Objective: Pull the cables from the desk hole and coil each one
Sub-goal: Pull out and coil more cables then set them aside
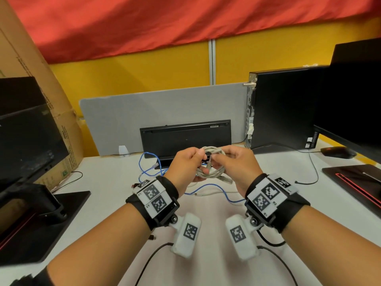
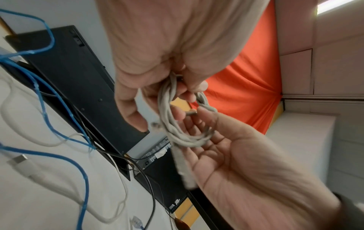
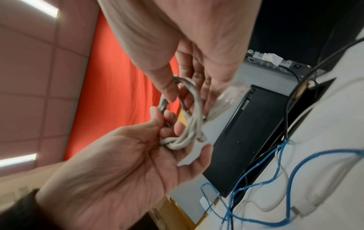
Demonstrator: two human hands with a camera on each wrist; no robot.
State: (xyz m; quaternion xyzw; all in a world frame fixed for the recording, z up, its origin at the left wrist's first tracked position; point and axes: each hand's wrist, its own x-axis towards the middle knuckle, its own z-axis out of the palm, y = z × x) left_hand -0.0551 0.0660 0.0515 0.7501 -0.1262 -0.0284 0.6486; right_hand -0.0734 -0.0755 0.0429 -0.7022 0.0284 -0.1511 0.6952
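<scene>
A grey cable (image 1: 212,172) is wound into a small coil and held above the white desk between both hands. My left hand (image 1: 198,162) grips the coil's left side, fingers curled through the loops (image 2: 169,129). My right hand (image 1: 218,162) pinches the coil's other side between thumb and fingers (image 3: 194,124). One plug end hangs loose below the coil. A blue cable (image 1: 144,162) and a white cable (image 1: 208,193) lie loose on the desk, running to the dark desk hole (image 2: 122,168) in front of the keyboard.
A black keyboard (image 1: 185,137) leans against the grey divider behind the hole. A PC tower (image 1: 284,106) and a monitor (image 1: 354,100) stand right, another monitor (image 1: 26,137) and a cardboard box (image 1: 51,100) left. Thin black cables (image 1: 152,256) lie near the front edge.
</scene>
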